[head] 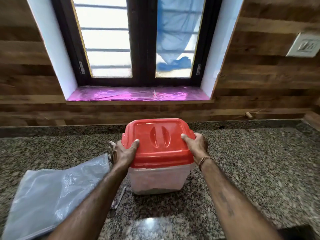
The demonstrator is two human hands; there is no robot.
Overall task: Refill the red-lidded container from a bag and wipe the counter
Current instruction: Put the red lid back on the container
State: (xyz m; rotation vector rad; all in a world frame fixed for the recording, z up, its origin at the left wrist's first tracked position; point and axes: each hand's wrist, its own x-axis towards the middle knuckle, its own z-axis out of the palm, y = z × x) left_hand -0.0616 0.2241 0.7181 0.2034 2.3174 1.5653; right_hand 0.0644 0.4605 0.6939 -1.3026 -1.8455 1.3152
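Squarely mid-worktop (259, 161), one translucent container (159, 179) stands with its one red lid (159, 141) on. The left hand (124, 151) and right hand (197, 146) each clasp a lid edge, thumbs on top, fingers curled down the sides. One plastic bag (52, 196) lies flat, near left.

Two bare forearms in shot, short pale nails on the left hand (123, 153) and the right hand (197, 146), a thin tan-and-brown cord bracelet (205, 161) wrapped round the right wrist, and further up that forearm a dark smudged marking (225, 201), possibly a tattoo.
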